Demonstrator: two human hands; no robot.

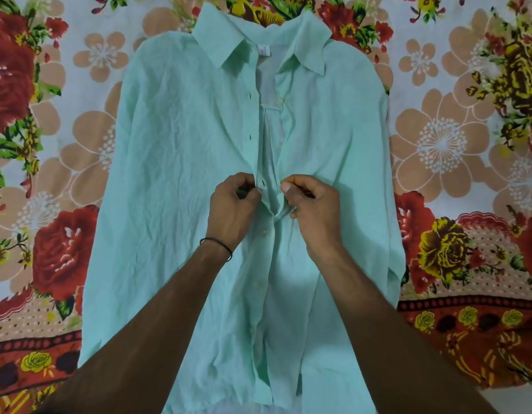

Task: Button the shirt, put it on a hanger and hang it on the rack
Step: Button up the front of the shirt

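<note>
Shirt (175,174), mint green, lies front-up on the floral sheet (50,144), and on the near side of the grip two buttons (262,233) show on a closed front. At the grip, the left hand (233,204), a dark thread (217,246) round its wrist, pinches the buttonhole edge with curled fingers, while the right hand (314,210) bunches and pinches the facing edge just beside it, the two hands slightly apart. Beyond the grip the front gapes, two empty buttonholes (250,137) run up to the spread collar (226,40).
</note>
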